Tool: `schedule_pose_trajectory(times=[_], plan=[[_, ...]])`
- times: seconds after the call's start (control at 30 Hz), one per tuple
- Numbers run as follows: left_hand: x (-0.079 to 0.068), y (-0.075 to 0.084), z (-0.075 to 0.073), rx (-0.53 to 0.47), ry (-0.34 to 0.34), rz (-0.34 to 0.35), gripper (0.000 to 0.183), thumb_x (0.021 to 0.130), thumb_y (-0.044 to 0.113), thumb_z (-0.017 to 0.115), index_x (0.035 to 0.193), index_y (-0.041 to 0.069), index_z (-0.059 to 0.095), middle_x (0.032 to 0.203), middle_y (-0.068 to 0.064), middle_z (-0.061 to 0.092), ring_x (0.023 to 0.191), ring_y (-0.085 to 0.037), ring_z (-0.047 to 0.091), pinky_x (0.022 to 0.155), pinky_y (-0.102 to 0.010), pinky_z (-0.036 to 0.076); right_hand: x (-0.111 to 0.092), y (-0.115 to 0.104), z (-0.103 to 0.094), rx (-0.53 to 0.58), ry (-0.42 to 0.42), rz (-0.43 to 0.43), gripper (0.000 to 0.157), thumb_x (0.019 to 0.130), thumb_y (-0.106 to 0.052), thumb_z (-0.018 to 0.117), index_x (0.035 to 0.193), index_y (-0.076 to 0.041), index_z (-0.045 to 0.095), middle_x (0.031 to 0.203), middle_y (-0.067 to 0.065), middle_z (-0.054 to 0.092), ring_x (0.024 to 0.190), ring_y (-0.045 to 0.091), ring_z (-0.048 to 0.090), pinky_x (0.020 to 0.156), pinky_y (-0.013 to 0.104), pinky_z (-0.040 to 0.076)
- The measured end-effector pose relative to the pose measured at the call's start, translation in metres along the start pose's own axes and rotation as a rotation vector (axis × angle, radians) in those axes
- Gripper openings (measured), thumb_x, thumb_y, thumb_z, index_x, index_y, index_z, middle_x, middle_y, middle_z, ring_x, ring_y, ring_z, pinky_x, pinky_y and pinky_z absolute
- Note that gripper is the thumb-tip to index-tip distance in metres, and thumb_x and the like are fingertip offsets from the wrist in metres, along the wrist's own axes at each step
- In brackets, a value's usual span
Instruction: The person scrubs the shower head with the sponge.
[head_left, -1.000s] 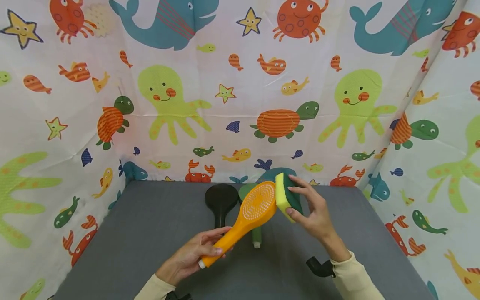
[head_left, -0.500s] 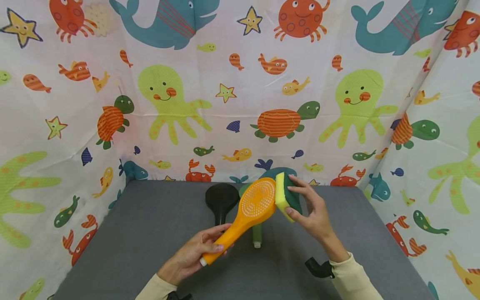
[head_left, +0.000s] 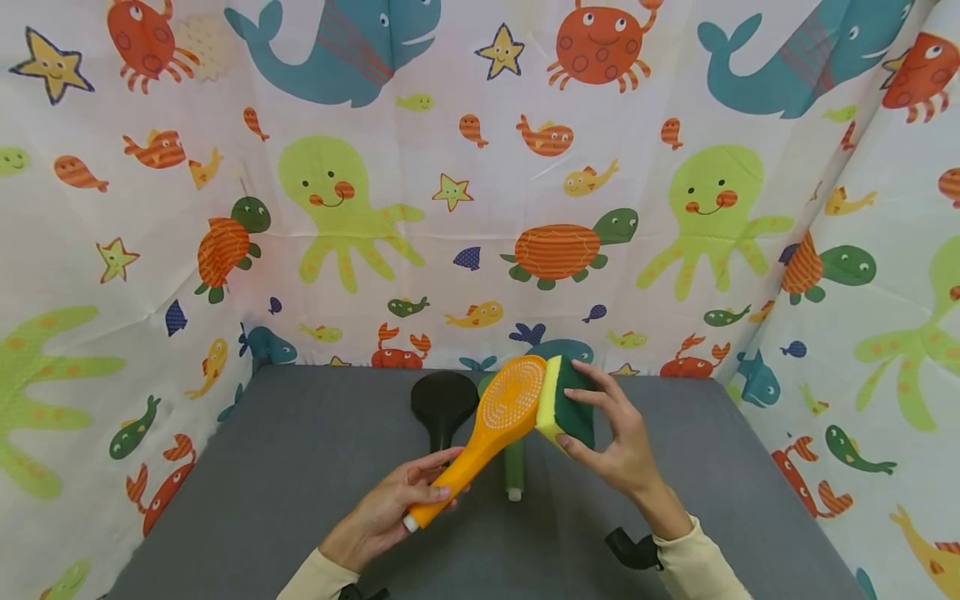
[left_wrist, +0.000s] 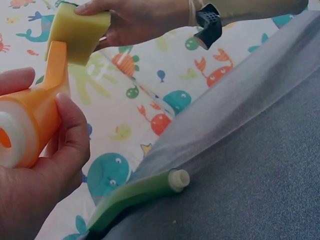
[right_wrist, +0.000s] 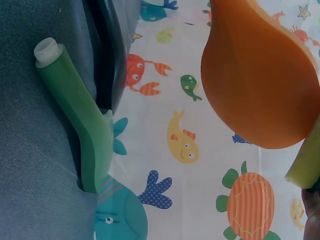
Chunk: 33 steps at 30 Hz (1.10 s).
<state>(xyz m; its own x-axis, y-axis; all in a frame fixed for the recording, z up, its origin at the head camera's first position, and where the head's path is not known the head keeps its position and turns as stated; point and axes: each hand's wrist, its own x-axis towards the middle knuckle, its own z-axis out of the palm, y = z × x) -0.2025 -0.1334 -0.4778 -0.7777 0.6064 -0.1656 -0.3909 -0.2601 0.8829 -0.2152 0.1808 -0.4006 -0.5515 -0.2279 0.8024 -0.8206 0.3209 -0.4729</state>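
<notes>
My left hand (head_left: 382, 510) grips the handle of an orange shower head (head_left: 512, 398), held up over the table with its white-dotted spray face showing. Fingers and thumb of my right hand (head_left: 621, 433) pinch a sponge (head_left: 551, 406) with a yellow foam side and a dark green scouring side. The yellow foam meets the right edge of the shower head's round face. In the left wrist view the sponge (left_wrist: 80, 32) sits at the far end of the orange head. The right wrist view shows the smooth back of the orange shower head (right_wrist: 260, 75), with the sponge (right_wrist: 307, 160) at its edge.
On the grey table (head_left: 315, 450) lie a black shower head (head_left: 442, 404) and, to its right, a green shower head (head_left: 514, 471), partly hidden behind the orange one. A white curtain (head_left: 420, 267) printed with sea animals hangs around the back and sides.
My right hand and the sponge have moved slightly left and down along the shower head's edge. The sponge has turned a little. My left hand still holds the shower head almost in place.
</notes>
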Motion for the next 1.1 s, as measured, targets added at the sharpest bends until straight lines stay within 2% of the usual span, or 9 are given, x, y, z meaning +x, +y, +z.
schedule_pose_trajectory(times=[0.07, 0.23, 0.37, 0.67, 0.83, 1.0, 1.1], plan=[[0.0, -0.001, -0.002, -0.001, -0.01, -0.005, 0.066, 0.094, 0.008, 0.062, 0.153, 0.009, 0.033, 0.133, -0.006, 0.054, 0.114, -0.018, 0.058, 0.1, -0.03, 0.05, 0.001, 0.0, -0.001, 0.016, -0.004, -0.009, 0.05, 0.064, 0.003, 0.076, 0.113, 0.003, 0.065, 0.136, 0.035, 0.048, 0.124, 0.036, 0.051, 0.094, 0.015, 0.049], [-0.003, -0.002, -0.007, -0.002, -0.05, -0.016, 0.062, 0.096, 0.008, 0.059, 0.152, 0.011, 0.035, 0.132, -0.004, 0.055, 0.112, -0.018, 0.058, 0.097, -0.027, 0.051, -0.004, 0.021, -0.003, 0.077, -0.009, -0.011, 0.052, 0.067, 0.001, 0.076, 0.118, 0.0, 0.064, 0.141, 0.029, 0.047, 0.13, 0.024, 0.049, 0.096, 0.018, 0.049], [-0.005, -0.001, -0.01, 0.015, -0.083, -0.014, 0.06, 0.096, 0.007, 0.059, 0.152, 0.012, 0.037, 0.134, -0.004, 0.054, 0.113, -0.018, 0.059, 0.098, -0.028, 0.05, -0.006, 0.032, -0.008, 0.145, -0.022, 0.012, 0.053, 0.069, 0.003, 0.074, 0.121, 0.001, 0.062, 0.144, 0.026, 0.046, 0.132, 0.024, 0.047, 0.099, 0.021, 0.048], [-0.011, -0.001, -0.017, 0.074, -0.169, 0.025, 0.06, 0.098, 0.008, 0.058, 0.152, 0.006, 0.034, 0.135, -0.003, 0.054, 0.115, -0.018, 0.057, 0.098, -0.028, 0.051, -0.004, 0.034, -0.016, 0.346, -0.062, 0.087, 0.046, 0.078, 0.012, 0.061, 0.124, 0.007, 0.057, 0.145, 0.027, 0.045, 0.139, 0.023, 0.042, 0.115, 0.022, 0.032], [-0.012, 0.001, -0.017, 0.069, -0.225, 0.052, 0.059, 0.098, 0.005, 0.056, 0.152, 0.005, 0.033, 0.137, -0.004, 0.053, 0.118, -0.019, 0.055, 0.098, -0.026, 0.05, -0.002, 0.035, -0.018, 0.374, -0.069, 0.125, 0.045, 0.08, 0.012, 0.058, 0.125, 0.009, 0.055, 0.146, 0.023, 0.045, 0.14, 0.021, 0.042, 0.115, 0.021, 0.033], [-0.012, 0.0, -0.015, 0.075, -0.218, 0.069, 0.057, 0.097, 0.005, 0.056, 0.151, 0.006, 0.036, 0.134, -0.003, 0.054, 0.115, -0.018, 0.054, 0.097, -0.026, 0.051, -0.004, 0.037, -0.016, 0.372, -0.062, 0.126, 0.046, 0.08, 0.014, 0.057, 0.125, 0.009, 0.054, 0.148, 0.019, 0.046, 0.14, 0.02, 0.042, 0.115, 0.021, 0.032], [-0.011, -0.001, -0.014, 0.096, -0.182, 0.087, 0.057, 0.096, 0.006, 0.058, 0.149, 0.007, 0.039, 0.127, -0.002, 0.055, 0.111, -0.017, 0.055, 0.095, -0.027, 0.052, -0.005, 0.038, -0.014, 0.35, -0.036, 0.105, 0.047, 0.079, 0.013, 0.059, 0.125, 0.008, 0.055, 0.147, 0.023, 0.045, 0.138, 0.025, 0.043, 0.115, 0.021, 0.033]])
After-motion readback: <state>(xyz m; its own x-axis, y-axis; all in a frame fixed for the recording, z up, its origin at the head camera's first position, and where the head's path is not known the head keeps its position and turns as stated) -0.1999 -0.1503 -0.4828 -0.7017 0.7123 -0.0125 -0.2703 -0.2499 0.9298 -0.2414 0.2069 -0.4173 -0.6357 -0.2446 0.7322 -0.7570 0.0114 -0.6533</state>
